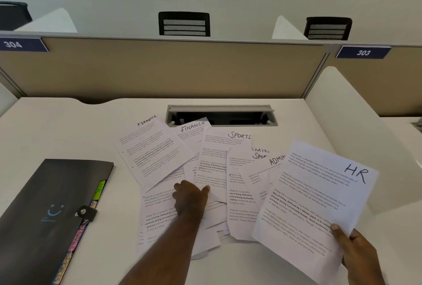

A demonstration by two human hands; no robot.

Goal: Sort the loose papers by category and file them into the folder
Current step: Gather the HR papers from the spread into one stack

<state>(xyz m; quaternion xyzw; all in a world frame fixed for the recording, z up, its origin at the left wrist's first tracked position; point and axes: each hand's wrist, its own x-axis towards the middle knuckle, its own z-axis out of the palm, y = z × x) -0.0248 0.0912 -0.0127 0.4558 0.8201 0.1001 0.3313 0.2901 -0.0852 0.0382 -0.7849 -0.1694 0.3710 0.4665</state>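
Right hand (356, 255) pinches white printed sheet marked "HR" (319, 198) at its near corner, lifted. Left hand (190, 198), fingers curled, presses down on the fanned loose white papers (155, 150) headed "FINANCE", "SPORTS", "ADMIN". Closed black snap folder (45, 204) with coloured tabs left of left hand; bare desk (68, 129) beyond it.

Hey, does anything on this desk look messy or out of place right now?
Yes. The loose papers lie fanned and overlapping at skewed angles mid-desk, categories mixed. The folder sits closed, slanted, at the left.
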